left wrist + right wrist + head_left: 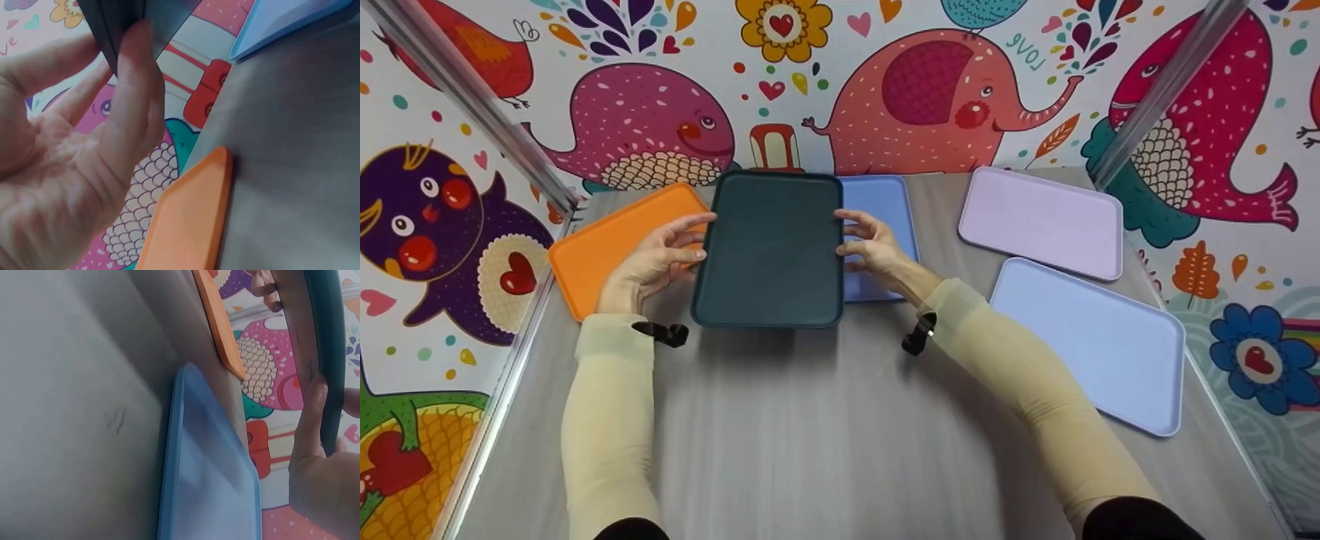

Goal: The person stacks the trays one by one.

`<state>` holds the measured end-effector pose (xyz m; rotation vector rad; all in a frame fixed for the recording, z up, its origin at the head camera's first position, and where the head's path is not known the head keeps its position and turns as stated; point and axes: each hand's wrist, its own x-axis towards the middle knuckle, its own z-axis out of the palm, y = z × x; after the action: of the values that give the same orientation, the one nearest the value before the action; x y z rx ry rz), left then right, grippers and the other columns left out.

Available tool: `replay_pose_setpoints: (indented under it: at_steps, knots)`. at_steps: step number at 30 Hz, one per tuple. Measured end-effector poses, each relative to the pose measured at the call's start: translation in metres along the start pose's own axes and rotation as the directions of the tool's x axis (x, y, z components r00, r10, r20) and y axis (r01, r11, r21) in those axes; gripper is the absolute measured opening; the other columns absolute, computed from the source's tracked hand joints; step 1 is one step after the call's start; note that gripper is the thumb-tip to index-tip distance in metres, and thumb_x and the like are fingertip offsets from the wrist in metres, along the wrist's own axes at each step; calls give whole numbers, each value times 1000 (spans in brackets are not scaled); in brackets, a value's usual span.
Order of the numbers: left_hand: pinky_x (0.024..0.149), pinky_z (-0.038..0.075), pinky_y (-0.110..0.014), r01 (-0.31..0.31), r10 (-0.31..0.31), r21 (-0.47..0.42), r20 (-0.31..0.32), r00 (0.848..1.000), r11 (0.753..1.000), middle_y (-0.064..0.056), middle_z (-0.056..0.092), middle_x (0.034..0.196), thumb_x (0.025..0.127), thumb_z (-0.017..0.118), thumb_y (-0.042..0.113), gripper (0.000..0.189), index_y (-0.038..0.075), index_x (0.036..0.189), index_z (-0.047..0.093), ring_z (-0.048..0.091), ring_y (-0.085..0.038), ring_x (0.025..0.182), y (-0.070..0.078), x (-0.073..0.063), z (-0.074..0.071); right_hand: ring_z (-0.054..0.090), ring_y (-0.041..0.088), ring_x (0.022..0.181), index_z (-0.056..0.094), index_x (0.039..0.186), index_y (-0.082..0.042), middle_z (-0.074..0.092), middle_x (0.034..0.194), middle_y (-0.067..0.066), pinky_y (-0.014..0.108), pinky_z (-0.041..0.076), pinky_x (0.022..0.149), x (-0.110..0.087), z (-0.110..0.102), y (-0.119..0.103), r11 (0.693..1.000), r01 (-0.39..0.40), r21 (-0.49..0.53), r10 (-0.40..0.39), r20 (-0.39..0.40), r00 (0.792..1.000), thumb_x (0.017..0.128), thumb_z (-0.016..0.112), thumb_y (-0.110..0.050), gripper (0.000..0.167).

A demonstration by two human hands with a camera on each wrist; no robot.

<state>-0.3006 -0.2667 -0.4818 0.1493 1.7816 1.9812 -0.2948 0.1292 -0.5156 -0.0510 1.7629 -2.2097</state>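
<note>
A dark green rectangular tray [771, 251] is held up above the tabletop between both hands. My left hand [656, 259] grips its left edge; the left wrist view shows thumb and fingers on either side of the tray's rim [107, 31]. On the opposite edge, my right hand [877, 244] pinches the rim, and in the right wrist view the tray [331, 343] appears edge-on above the table. Behind it, partly covered, lies a blue tray [879, 191]. An orange tray [611, 244] lies beside and beneath the left hand.
To the right lie a pale lilac tray [1042, 221] and, nearer, a light blue tray [1099, 345]. The grey table [810, 442] meets a cartoon-printed wall [919, 97] at the back. Metal posts [1170, 90] stand at the corners.
</note>
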Motion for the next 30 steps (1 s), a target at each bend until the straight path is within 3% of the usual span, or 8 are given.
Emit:
replay_pose_setpoints:
  at_steps: [6, 11, 19, 24, 30]
  knots:
    - [79, 71, -35, -14, 16, 43, -32, 999, 999, -4, 71, 134, 105, 69, -7, 70, 13, 169, 49, 78, -17, 100, -4, 13, 17, 72, 18, 96, 61, 160, -13, 69, 138, 12, 33, 66, 70, 0, -18, -6, 1000, 5, -24, -5, -26, 1000, 94, 67, 15, 71]
    - [77, 70, -33, -25, 30, 79, -71, 997, 997, -5, 65, 137, 104, 69, -9, 70, 14, 168, 51, 74, -17, 100, -10, 25, 33, 70, 18, 104, 62, 160, -10, 63, 151, 15, 33, 66, 77, 1, -35, -11, 998, 7, -56, -10, -53, 999, 96, 68, 11, 67]
    - [81, 70, -37, -38, 44, 66, -85, 995, 997, -10, 59, 146, 104, 65, -10, 72, 13, 169, 49, 73, -18, 100, -19, 47, 58, 69, 17, 111, 64, 159, -10, 58, 163, 17, 34, 65, 87, 3, -64, -20, 994, 6, -107, -18, -109, 994, 99, 67, 8, 63]
    - [75, 68, -33, -44, 62, 149, -117, 991, 988, -15, 57, 155, 102, 67, -9, 72, 14, 169, 51, 73, -14, 89, -26, 61, 74, 69, 16, 111, 66, 158, -13, 59, 164, 15, 32, 64, 91, 2, -80, -25, 990, -12, -139, -8, -146, 989, 101, 68, 5, 59]
    - [78, 70, -40, -56, 85, 225, -120, 989, 973, -21, 55, 158, 100, 69, -8, 72, 13, 168, 53, 71, -17, 94, -32, 79, 92, 65, 12, 115, 68, 156, -12, 60, 163, 12, 30, 60, 90, 4, -101, -25, 986, -36, -165, -2, -227, 974, 99, 69, 6, 59]
